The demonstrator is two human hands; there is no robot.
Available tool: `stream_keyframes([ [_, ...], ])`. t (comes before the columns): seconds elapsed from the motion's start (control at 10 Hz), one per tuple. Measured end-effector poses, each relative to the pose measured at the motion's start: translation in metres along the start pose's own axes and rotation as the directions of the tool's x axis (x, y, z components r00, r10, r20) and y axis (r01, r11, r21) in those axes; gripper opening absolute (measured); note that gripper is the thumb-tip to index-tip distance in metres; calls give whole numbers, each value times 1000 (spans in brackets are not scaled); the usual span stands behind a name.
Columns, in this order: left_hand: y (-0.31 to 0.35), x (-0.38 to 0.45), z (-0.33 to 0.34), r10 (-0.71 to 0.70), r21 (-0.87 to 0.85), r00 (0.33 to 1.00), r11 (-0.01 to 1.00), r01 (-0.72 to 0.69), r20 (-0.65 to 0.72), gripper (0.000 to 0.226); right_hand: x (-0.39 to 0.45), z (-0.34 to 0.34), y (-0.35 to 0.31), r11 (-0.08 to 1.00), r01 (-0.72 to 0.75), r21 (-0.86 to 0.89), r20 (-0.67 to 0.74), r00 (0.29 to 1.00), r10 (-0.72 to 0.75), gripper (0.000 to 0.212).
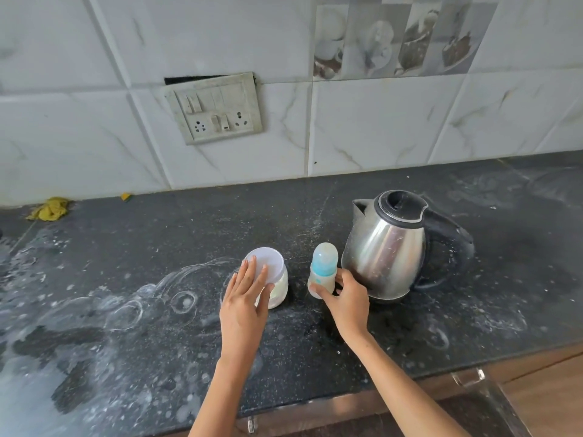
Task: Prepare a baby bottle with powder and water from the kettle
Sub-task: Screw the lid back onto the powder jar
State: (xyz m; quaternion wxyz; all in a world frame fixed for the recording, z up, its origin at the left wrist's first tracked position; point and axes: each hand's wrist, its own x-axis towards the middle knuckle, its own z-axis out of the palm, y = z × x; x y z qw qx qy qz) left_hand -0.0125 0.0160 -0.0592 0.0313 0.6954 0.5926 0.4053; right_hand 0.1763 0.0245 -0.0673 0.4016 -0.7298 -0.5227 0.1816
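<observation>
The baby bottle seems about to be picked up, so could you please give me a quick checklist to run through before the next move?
1. Right hand has a grip on the baby bottle: ok, fingers wrap its lower body.
2. Bottle upright on the counter: ok.
3. Bottle cap removed for filling: not ok, still on.
4. Left hand steadying the powder jar: ok, open palm against it.
5. Jar lid off: not ok.
6. Kettle holds water: cannot tell, lid closed.

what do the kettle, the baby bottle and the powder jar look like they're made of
Kettle: brushed steel, mirror-like streaks; black, probably plastic, lid and handle. Baby bottle: translucent plastic, cloudy walls, blue collar. Powder jar: likely plastic, milky see-through wall, matte white lid.
</observation>
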Motion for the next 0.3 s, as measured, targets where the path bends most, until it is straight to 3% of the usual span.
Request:
stream_keyframes([
  [0.2, -4, -2, -3, 69, 97, 995, 992, -75, 66, 48, -6, -1, 7, 996, 34, -78, 41, 999, -31, 63],
  [0.3, 3, -8, -9, 59, 120, 997, 991, -65, 55, 55, -19, -7, 13, 993, 90, -72, -28, 995, -93, 60],
])
